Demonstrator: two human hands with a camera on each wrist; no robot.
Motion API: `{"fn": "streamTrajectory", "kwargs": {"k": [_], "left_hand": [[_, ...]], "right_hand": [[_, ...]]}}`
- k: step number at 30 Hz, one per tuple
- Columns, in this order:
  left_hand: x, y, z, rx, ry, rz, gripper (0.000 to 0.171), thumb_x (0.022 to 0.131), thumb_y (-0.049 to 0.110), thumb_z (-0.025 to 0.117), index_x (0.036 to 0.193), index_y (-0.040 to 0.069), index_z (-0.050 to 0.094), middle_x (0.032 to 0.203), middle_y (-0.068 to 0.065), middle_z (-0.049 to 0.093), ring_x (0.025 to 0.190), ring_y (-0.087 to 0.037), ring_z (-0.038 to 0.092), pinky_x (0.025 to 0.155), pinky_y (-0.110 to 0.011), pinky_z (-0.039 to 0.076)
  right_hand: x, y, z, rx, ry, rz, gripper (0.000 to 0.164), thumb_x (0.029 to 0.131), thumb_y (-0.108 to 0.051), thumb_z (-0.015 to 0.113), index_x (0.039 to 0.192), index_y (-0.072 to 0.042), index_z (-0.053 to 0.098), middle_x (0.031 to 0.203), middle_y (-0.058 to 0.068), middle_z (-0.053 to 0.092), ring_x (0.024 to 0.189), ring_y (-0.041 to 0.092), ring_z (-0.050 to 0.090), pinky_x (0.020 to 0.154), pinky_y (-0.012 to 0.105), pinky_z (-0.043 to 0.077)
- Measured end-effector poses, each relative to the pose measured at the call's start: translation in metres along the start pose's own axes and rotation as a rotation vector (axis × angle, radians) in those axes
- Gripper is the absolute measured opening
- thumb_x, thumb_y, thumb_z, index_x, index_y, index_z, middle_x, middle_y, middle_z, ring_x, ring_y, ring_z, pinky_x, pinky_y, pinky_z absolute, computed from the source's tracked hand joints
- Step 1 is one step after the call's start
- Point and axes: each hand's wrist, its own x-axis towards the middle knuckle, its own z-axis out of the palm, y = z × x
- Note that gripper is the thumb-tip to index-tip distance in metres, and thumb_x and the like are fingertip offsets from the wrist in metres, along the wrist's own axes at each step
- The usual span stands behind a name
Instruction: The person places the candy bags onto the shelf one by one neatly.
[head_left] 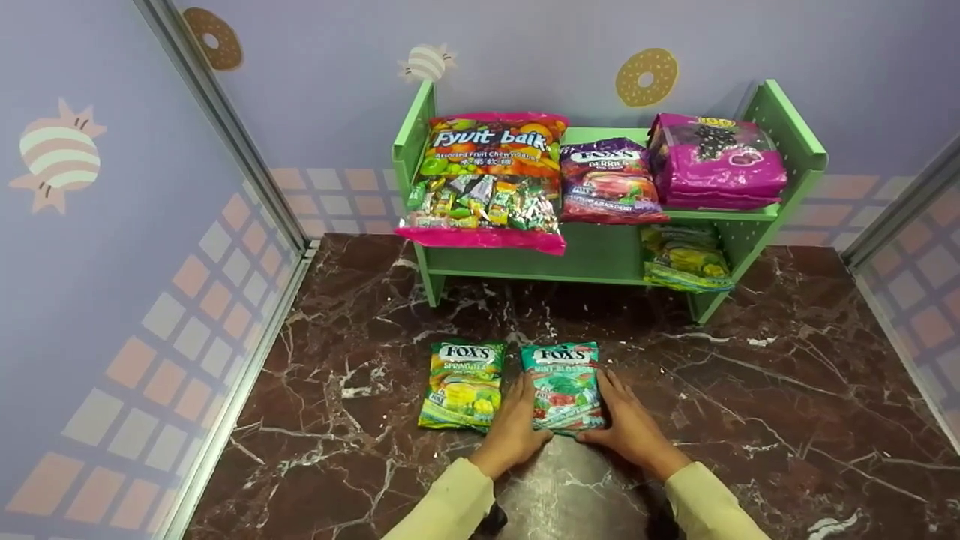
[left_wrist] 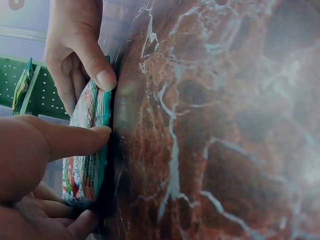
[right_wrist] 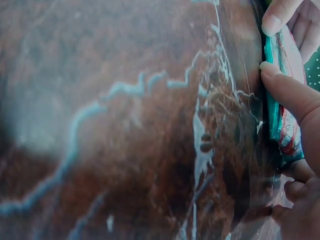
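Note:
A teal Fox's Mint Blossom candy bag point(head_left: 564, 386) lies flat on the dark marbled surface, between the two hands. My left hand point(head_left: 513, 426) holds its left side, and my right hand point(head_left: 634, 429) holds its right side. Both thumbs lie at the near edge, seen close up on the bag point(left_wrist: 87, 175) in the left wrist view. In the right wrist view the right thumb touches the teal seam of the bag point(right_wrist: 272, 110). Just left of my left hand is a green and yellow Fox's Spring Tea bag point(head_left: 463, 386).
Behind stands a green two-tier rack point(head_left: 525, 262). Its top carries a Fyvit baik candy bag point(head_left: 487, 180), a purple Fox's Berries bag point(head_left: 609, 180) and a magenta pack point(head_left: 716, 161). Another yellow-green bag point(head_left: 686, 259) sits on the lower shelf, right side. Patterned walls point(head_left: 150, 300) enclose the area.

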Motion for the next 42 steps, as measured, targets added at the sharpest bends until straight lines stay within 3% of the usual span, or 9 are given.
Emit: {"fn": "streamTrajectory", "kwargs": {"k": [11, 17, 24, 34, 42], "left_hand": [[0.001, 0.000, -0.002, -0.085, 0.065, 0.028, 0.096, 0.080, 0.014, 0.079, 0.154, 0.001, 0.019, 0.155, -0.023, 0.030, 0.137, -0.039, 0.040, 0.110, -0.053, 0.037], [0.000, 0.000, -0.003, -0.078, 0.096, 0.042, 0.092, 0.080, 0.012, 0.078, 0.152, 0.000, 0.023, 0.151, -0.023, 0.038, 0.134, -0.039, 0.045, 0.107, -0.051, 0.041], [0.002, 0.001, -0.004, -0.055, 0.175, 0.099, 0.088, 0.076, 0.010, 0.081, 0.148, 0.001, 0.031, 0.139, -0.022, 0.052, 0.122, -0.037, 0.055, 0.100, -0.048, 0.047], [0.006, 0.011, -0.016, -0.069, 0.164, 0.077, 0.088, 0.079, 0.009, 0.079, 0.150, 0.000, 0.028, 0.146, -0.023, 0.045, 0.130, -0.035, 0.050, 0.106, -0.045, 0.044], [0.010, 0.015, -0.025, -0.081, 0.170, 0.113, 0.087, 0.080, 0.009, 0.078, 0.150, 0.001, 0.027, 0.148, -0.021, 0.043, 0.132, -0.033, 0.048, 0.106, -0.044, 0.043]], "right_hand": [[-0.001, 0.000, 0.000, 0.092, 0.014, -0.003, 0.114, 0.070, -0.041, 0.085, 0.155, -0.008, 0.018, 0.159, 0.024, 0.018, 0.144, 0.047, 0.021, 0.111, 0.061, 0.029], [0.000, 0.000, 0.001, 0.111, 0.053, -0.029, 0.112, 0.069, -0.036, 0.086, 0.155, -0.008, 0.019, 0.158, 0.023, 0.023, 0.141, 0.042, 0.032, 0.111, 0.054, 0.034], [0.001, -0.001, -0.002, 0.138, 0.095, -0.085, 0.110, 0.070, -0.028, 0.087, 0.154, -0.006, 0.021, 0.158, 0.023, 0.024, 0.143, 0.039, 0.030, 0.113, 0.052, 0.032], [0.004, -0.006, -0.011, 0.092, 0.166, -0.140, 0.107, 0.070, -0.028, 0.087, 0.154, -0.004, 0.023, 0.152, 0.023, 0.035, 0.137, 0.039, 0.040, 0.108, 0.051, 0.039], [0.005, -0.011, -0.020, 0.093, 0.182, -0.150, 0.108, 0.071, -0.028, 0.086, 0.155, -0.010, 0.020, 0.143, 0.022, 0.049, 0.126, 0.036, 0.053, 0.099, 0.049, 0.047]]}}
